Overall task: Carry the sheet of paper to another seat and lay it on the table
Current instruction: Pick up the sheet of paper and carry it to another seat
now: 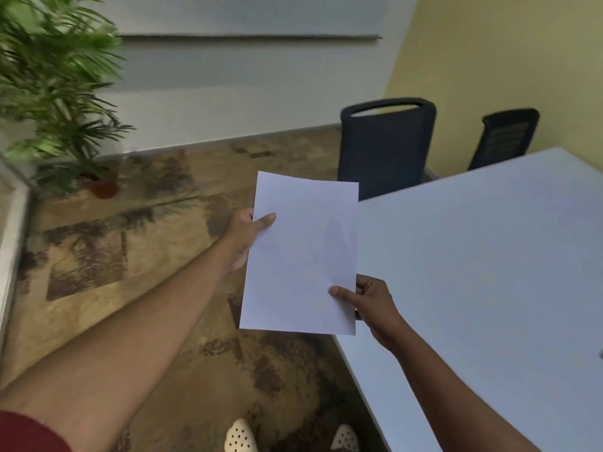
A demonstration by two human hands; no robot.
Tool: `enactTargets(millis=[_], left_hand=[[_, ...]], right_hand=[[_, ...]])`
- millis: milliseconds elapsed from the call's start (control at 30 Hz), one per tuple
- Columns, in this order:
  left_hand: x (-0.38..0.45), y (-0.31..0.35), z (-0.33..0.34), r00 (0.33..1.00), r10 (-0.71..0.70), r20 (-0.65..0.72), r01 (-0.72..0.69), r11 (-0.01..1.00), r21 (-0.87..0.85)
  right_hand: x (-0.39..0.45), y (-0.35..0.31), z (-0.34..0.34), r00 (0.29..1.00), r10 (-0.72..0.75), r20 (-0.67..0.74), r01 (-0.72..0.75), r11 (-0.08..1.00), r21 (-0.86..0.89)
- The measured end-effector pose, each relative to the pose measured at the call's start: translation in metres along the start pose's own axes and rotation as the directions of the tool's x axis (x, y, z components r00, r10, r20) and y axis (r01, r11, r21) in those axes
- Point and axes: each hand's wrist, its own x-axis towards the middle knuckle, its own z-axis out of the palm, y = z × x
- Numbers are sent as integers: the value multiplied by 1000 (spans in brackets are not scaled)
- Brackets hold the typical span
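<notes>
Sheet of paper (301,256) held in the air just off the near-left corner of the white table (483,256), left hand (243,236) pinching its left edge, thumb on top, right hand (372,305) pinching its lower right edge likewise.

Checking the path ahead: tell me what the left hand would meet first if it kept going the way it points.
Probably the nearer chair: the left hand points up-right across the floor toward it, holding the sheet of paper. Depth is unclear.
</notes>
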Motion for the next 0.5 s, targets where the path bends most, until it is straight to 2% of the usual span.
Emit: enactTargets(millis=[233,500], left_hand=[[11,35,-94,991,57,-120,-63,997,-47],[71,65,-150,982,56,-181,-66,997,-48]], right_hand=[[52,-40,81,995,-37,93,45,996,-83],[140,-62,131,987,-49,153,63,994,-92]])
